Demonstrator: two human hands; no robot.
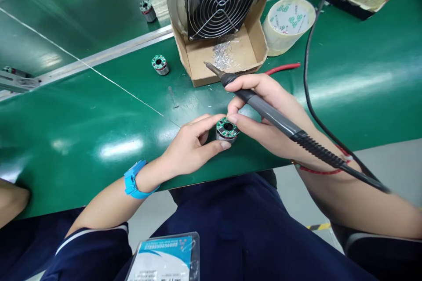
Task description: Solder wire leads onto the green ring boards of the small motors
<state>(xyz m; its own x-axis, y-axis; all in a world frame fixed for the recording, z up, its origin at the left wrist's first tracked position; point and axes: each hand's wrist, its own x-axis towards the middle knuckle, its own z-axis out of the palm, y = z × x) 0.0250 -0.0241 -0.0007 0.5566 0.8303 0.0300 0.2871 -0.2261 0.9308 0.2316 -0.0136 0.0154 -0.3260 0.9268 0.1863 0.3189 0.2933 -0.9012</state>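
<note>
Here, mid-frame, both hands pinch the round motor part (227,130): left hand (184,147) from frame-left, right hand (263,135) from frame-right, also gripping a soldering iron (263,109), tip slanting upper left.

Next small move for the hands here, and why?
Probably swing the soldering iron round so its tip comes down toward the green board on the motor part. The right hand grips the iron with the tip aimed away at the cardboard box, clear of the board, while the left hand pinches the part on the green surface.
</note>
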